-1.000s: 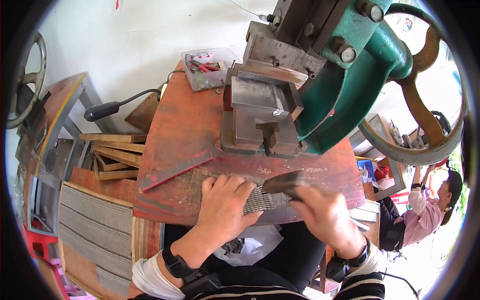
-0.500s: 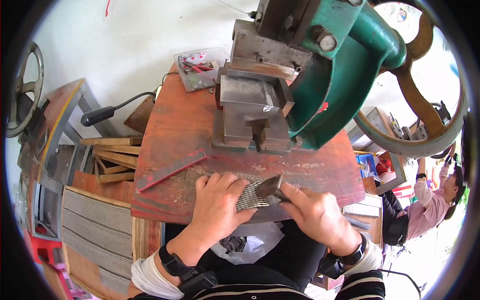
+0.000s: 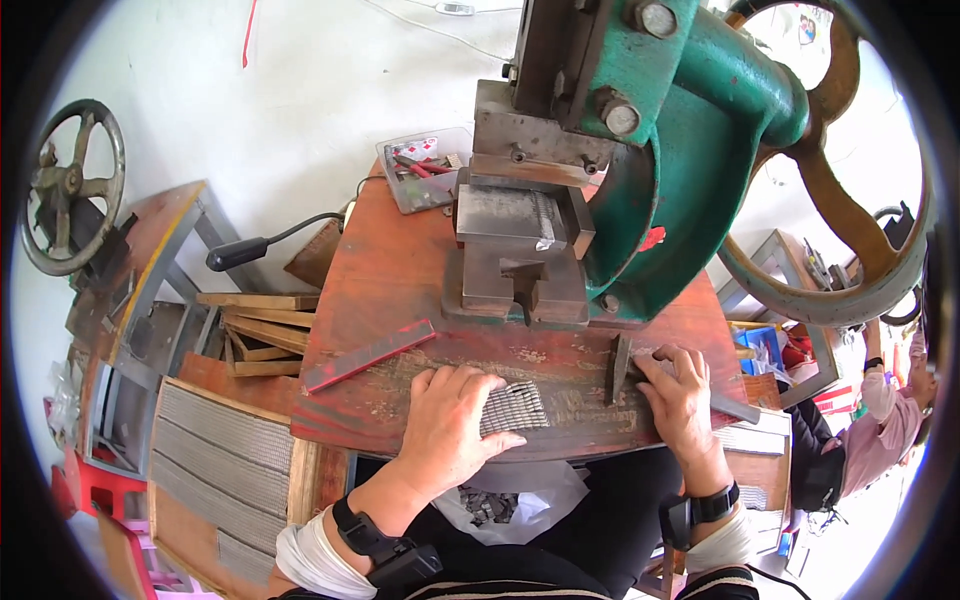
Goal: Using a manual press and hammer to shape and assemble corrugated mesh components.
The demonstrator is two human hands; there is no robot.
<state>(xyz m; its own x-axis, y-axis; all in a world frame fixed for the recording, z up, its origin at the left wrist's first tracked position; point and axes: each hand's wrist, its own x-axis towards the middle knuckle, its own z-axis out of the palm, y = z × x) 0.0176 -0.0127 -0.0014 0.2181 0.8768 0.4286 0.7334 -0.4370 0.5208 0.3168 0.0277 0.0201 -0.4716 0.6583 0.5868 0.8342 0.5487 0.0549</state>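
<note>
My left hand (image 3: 450,415) rests on the near part of the wooden table, curved around the left end of a block of small grey metal pieces (image 3: 515,408) set in rows. Its index finger lies along the block's far edge and its thumb along the near edge. To the right, my right hand (image 3: 682,395) is loosely closed over the handle of a hammer. The dark hammer head (image 3: 617,370) sits at the table top left of my fingers, apart from the block. The handle's grey end (image 3: 735,408) sticks out past my hand.
A green press (image 3: 680,220) with a metal die (image 3: 525,260) stands behind my hands. A red bar (image 3: 370,356) lies left. A plastic box (image 3: 425,200) holds tools. Below are a bag of metal bits (image 3: 490,505) and a tray of strips (image 3: 215,455). A co-worker (image 3: 870,440) sits right.
My right hand has lifted the hammer off the block and moved it right, setting its head at the table. My left hand stays beside the block, and the view has shifted a little.
</note>
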